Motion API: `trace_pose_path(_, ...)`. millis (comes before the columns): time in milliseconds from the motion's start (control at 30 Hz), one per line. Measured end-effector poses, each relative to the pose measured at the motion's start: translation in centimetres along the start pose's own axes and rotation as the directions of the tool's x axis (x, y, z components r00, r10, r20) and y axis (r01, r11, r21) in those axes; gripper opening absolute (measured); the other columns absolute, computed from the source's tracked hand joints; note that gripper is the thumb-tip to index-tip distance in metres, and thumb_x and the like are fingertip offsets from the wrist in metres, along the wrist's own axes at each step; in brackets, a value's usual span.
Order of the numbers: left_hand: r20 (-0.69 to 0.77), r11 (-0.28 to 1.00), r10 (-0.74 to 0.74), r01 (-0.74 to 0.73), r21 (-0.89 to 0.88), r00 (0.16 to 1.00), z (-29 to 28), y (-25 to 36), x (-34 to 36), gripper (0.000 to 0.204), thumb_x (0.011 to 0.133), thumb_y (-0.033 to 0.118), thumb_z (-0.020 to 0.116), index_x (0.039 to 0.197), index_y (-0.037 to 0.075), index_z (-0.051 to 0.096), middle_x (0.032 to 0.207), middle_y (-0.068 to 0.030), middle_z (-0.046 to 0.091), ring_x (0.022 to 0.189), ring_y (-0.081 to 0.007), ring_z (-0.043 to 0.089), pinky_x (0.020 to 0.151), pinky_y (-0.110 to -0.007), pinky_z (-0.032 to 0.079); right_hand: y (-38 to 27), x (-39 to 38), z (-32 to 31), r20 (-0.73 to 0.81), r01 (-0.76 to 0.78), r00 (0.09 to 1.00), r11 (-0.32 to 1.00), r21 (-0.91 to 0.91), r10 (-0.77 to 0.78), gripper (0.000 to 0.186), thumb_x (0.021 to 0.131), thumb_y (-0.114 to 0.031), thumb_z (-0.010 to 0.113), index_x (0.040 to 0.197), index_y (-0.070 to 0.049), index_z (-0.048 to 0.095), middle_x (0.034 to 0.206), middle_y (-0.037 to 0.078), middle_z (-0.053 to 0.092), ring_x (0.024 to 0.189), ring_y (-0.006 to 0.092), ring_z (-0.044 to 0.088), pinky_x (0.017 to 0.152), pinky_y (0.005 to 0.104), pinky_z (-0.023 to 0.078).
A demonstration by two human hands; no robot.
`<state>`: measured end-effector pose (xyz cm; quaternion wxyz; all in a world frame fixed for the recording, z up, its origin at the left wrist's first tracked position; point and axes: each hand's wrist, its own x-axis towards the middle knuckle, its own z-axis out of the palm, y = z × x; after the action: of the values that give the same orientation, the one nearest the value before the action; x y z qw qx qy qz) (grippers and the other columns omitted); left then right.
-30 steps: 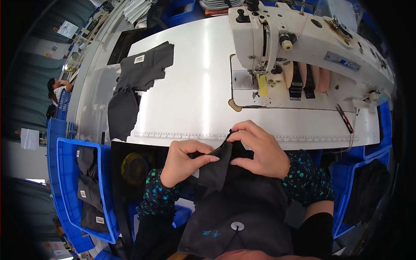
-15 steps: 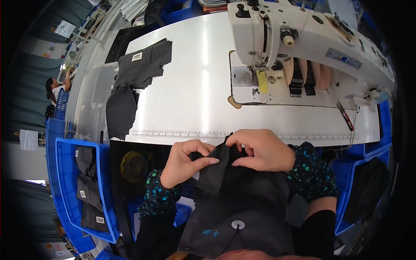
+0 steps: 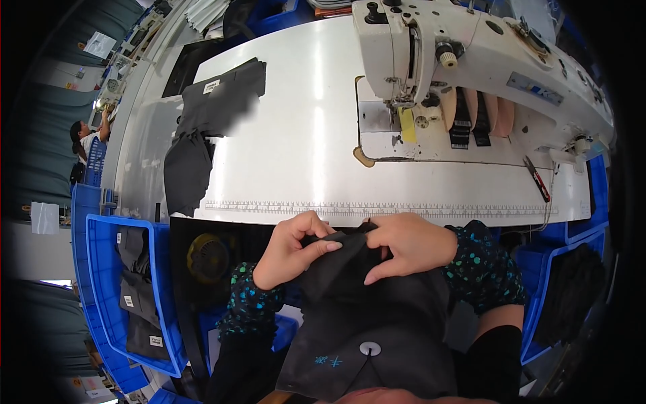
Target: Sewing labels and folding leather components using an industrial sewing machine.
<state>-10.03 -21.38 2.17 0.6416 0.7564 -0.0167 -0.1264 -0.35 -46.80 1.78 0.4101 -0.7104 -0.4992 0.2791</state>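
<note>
Pinching dark fabric piece (image 3: 343, 259), both hands (image 3: 350, 246) just below table edge (image 3: 377, 214).

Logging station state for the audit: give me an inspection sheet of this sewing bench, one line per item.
Surface: white sewing table with a ruler strip along its near edge.
Job's things: small piece of black fabric, held below the table's near edge, over the lap.
Clutter: dark grey cut fabric pieces stacked at table left; red-handled snips at right; black and tan strips beside the white sewing machine.
Grippers: left hand and right hand both pinch the black fabric.
Cables: nothing seen.
Surroundings: blue plastic bins with dark garments at left and right; another person far left.
</note>
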Motion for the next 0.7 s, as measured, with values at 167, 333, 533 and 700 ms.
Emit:
trace_pose_path(167, -0.092, 0.979, 0.059, -0.040, 0.200, 0.994, 0.4, 0.6, -0.3, 0.015, 0.090, -0.002, 0.074, 0.091, 0.003, 0.059, 0.095, -0.0072, 0.072, 0.091, -0.0127, 0.065, 0.089, -0.027, 0.050, 0.0, -0.2, -0.8, -0.052, -0.018, 0.999, 0.994, -0.105, 0.013, 0.049, 0.088, -0.047, 0.073, 0.071, -0.002, 0.062, 0.080, 0.013, 0.058, 0.074, 0.0347, 0.063, 0.065, 0.0440, 0.047)
trace_pose_path(333, -0.113, 0.999, -0.020, 0.024, 0.036, 0.993, 0.7, 0.1, 0.5, 0.012, 0.093, 0.003, 0.072, 0.101, -0.001, 0.063, 0.092, -0.0032, 0.067, 0.084, -0.0063, 0.059, 0.078, -0.022, 0.049, 0.1, -0.1, 0.2, -0.320, 0.007, 0.947, 0.990, 0.140, 0.039, 0.024, 0.091, -0.021, 0.074, 0.083, -0.001, 0.066, 0.075, 0.010, 0.060, 0.063, 0.0243, 0.059, 0.062, 0.0360, 0.047)
trace_pose_path(533, -0.230, 0.999, -0.052, 0.048, -0.020, 0.972, 1.9, -1.0, 0.6, 0.013, 0.094, 0.009, 0.074, 0.101, -0.001, 0.070, 0.086, -0.0009, 0.064, 0.082, -0.0073, 0.058, 0.077, -0.023, 0.046, 0.0, -0.5, 1.3, -0.409, -0.062, 0.870, 0.882, 0.467, 0.277, 0.021, 0.090, 0.000, 0.070, 0.109, -0.002, 0.061, 0.070, 0.004, 0.062, 0.060, 0.0086, 0.056, 0.057, 0.0257, 0.043)
trace_pose_path(700, -0.282, 0.998, -0.041, 0.029, -0.047, 0.958, 2.1, -1.2, 0.8, 0.010, 0.091, 0.008, 0.077, 0.091, 0.000, 0.072, 0.084, -0.0019, 0.065, 0.079, -0.0082, 0.058, 0.074, -0.024, 0.045, -0.4, -0.7, 0.9, -0.385, -0.071, 0.883, 0.889, 0.453, 0.267, 0.031, 0.092, 0.003, 0.065, 0.120, -0.003, 0.054, 0.069, 0.003, 0.059, 0.060, 0.0088, 0.055, 0.059, 0.0248, 0.043)
